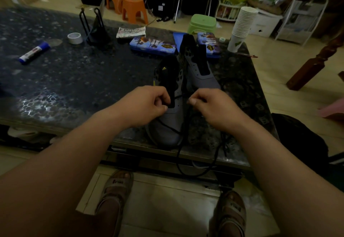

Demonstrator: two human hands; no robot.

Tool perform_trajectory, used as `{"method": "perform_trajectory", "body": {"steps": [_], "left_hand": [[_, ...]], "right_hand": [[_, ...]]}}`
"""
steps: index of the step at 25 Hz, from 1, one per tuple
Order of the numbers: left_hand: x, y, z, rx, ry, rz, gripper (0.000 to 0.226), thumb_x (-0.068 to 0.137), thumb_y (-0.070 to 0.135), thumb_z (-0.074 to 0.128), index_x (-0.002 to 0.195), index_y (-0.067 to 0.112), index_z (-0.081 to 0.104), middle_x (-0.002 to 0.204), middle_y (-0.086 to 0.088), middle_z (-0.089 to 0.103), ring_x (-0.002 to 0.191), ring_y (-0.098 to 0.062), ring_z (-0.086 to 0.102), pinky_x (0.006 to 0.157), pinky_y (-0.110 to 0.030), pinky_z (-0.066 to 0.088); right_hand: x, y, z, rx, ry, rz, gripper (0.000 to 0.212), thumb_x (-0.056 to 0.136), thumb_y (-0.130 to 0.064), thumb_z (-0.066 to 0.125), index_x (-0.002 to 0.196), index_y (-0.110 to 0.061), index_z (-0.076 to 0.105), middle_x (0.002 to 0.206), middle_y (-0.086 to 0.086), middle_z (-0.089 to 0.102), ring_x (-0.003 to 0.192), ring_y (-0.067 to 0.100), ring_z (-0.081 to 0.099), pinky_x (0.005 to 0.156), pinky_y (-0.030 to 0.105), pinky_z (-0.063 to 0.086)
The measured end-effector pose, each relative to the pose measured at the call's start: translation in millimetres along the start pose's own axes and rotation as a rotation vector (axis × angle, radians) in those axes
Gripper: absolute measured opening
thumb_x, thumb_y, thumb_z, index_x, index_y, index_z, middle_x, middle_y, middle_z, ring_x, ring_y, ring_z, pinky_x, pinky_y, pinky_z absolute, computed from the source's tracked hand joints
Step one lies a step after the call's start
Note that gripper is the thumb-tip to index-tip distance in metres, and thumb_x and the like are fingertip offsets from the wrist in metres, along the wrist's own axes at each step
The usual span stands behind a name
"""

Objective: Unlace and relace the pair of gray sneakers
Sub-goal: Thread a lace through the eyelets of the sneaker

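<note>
The fingers of the left hand are curled tight and pinch the black lace against the thumb, right at the eyelet row of the near sneaker. The right hand does the same on the other side: its thumb and first fingers are closed narrow on the lace, just beside the shoe's opening. A short piece of lace runs between the two hands across the tongue. The rest of the lace falls over the gray toe and hangs in a long loop below the front edge of the surface.

The near sneaker lies with its toe toward the person, at the front edge of the dark speckled surface. The second sneaker stands touching it behind, with empty eyelets visible.

Farther back are two blue pencil cases, a stack of paper cups, a tape roll and a glue stick well to the left. On the floor stand a green stool and orange stools.
</note>
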State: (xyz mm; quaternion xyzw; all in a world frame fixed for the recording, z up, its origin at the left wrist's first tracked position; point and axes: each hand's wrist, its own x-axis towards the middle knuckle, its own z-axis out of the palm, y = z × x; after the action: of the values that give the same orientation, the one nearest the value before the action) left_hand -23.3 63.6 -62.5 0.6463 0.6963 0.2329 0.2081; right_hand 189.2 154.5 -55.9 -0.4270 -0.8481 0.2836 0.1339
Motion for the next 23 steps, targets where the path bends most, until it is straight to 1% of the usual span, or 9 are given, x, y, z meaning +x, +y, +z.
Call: {"method": "perform_trajectory", "body": {"steps": [2, 5, 8, 11, 14, 15, 17, 21, 23], "left_hand": [[3.2, 5.7, 5.5, 0.057, 0.014, -0.018, 0.008, 0.092, 0.029, 0.073, 0.1, 0.029, 0.07, 0.078, 0.009, 0.065, 0.073, -0.004, 0.059, 0.065, -0.028, 0.044], [9.2, 15.1, 12.6, 0.022, -0.013, -0.102, 0.011, 0.092, 0.036, 0.074, 0.099, 0.03, 0.069, 0.076, 0.012, 0.061, 0.07, -0.004, 0.056, 0.06, -0.025, 0.04], [14.0, 16.5, 19.2, -0.1, -0.065, -0.171, 0.01, 0.092, 0.028, 0.075, 0.101, 0.028, 0.07, 0.071, 0.014, 0.057, 0.063, -0.002, 0.053, 0.058, -0.021, 0.039], [14.6, 13.8, 23.1, -0.293, -0.035, -0.219, 0.01, 0.092, 0.014, 0.074, 0.093, 0.024, 0.073, 0.059, 0.014, 0.056, 0.05, 0.003, 0.049, 0.05, -0.012, 0.037], [11.5, 14.7, 25.0, -0.366, -0.019, -0.222, 0.017, 0.092, 0.009, 0.072, 0.085, 0.025, 0.071, 0.061, 0.01, 0.056, 0.053, -0.003, 0.048, 0.049, -0.013, 0.037], [10.9, 15.2, 25.3, -0.372, -0.012, -0.216, 0.019, 0.092, 0.008, 0.071, 0.084, 0.025, 0.07, 0.062, 0.008, 0.057, 0.054, -0.004, 0.048, 0.05, -0.013, 0.038], [10.0, 16.1, 26.2, -0.371, 0.002, -0.203, 0.019, 0.092, 0.008, 0.07, 0.085, 0.025, 0.07, 0.064, 0.007, 0.058, 0.056, -0.005, 0.049, 0.051, -0.015, 0.039], [8.1, 18.5, 25.0, -0.327, -0.013, -0.187, 0.017, 0.094, 0.009, 0.068, 0.088, 0.025, 0.07, 0.07, 0.004, 0.061, 0.062, -0.009, 0.053, 0.052, -0.017, 0.041], [7.7, 17.7, 24.7, -0.251, -0.002, -0.156, 0.019, 0.093, 0.016, 0.068, 0.088, 0.034, 0.067, 0.079, 0.009, 0.063, 0.07, -0.008, 0.057, 0.065, -0.02, 0.048]], "right_hand": [[1.9, 0.5, 9.3, -0.046, -0.02, -0.002, 0.011, 0.102, -0.027, 0.063, 0.097, -0.024, 0.072, 0.087, -0.013, 0.067, 0.081, 0.002, 0.061, 0.064, 0.02, 0.042], [3.7, -0.3, 13.8, -0.045, 0.049, 0.021, 0.009, 0.097, -0.028, 0.07, 0.088, -0.027, 0.069, 0.086, -0.011, 0.07, 0.082, 0.003, 0.063, 0.062, 0.015, 0.041], [2.1, -1.2, 15.0, -0.035, 0.053, 0.031, 0.012, 0.095, -0.03, 0.072, 0.084, -0.029, 0.068, 0.083, -0.01, 0.071, 0.078, 0.001, 0.062, 0.061, 0.015, 0.041], [2.0, -0.7, 18.4, -0.063, 0.042, 0.033, 0.012, 0.097, -0.031, 0.07, 0.085, -0.028, 0.069, 0.081, -0.01, 0.072, 0.075, 0.001, 0.063, 0.061, 0.02, 0.042], [4.0, -2.3, 17.0, -0.042, 0.04, 0.046, 0.014, 0.098, -0.031, 0.068, 0.085, -0.027, 0.07, 0.079, -0.009, 0.072, 0.069, 0.0, 0.061, 0.056, 0.016, 0.04], [4.3, -3.2, 16.6, -0.041, 0.038, 0.046, 0.015, 0.098, -0.031, 0.067, 0.084, -0.026, 0.07, 0.077, -0.009, 0.072, 0.067, -0.001, 0.061, 0.054, 0.015, 0.038], [4.6, -4.2, 16.1, -0.039, 0.04, 0.046, 0.015, 0.098, -0.031, 0.067, 0.084, -0.026, 0.069, 0.076, -0.009, 0.072, 0.067, 0.0, 0.062, 0.055, 0.019, 0.04], [5.4, -6.3, 15.9, -0.078, 0.031, 0.03, 0.013, 0.098, -0.03, 0.066, 0.086, -0.024, 0.07, 0.078, -0.008, 0.071, 0.073, 0.007, 0.065, 0.063, 0.027, 0.05], [6.4, -9.7, 16.8, -0.172, 0.061, -0.013, 0.013, 0.098, -0.029, 0.064, 0.087, -0.023, 0.069, 0.08, -0.007, 0.068, 0.076, 0.012, 0.063, 0.065, 0.031, 0.051]]}}
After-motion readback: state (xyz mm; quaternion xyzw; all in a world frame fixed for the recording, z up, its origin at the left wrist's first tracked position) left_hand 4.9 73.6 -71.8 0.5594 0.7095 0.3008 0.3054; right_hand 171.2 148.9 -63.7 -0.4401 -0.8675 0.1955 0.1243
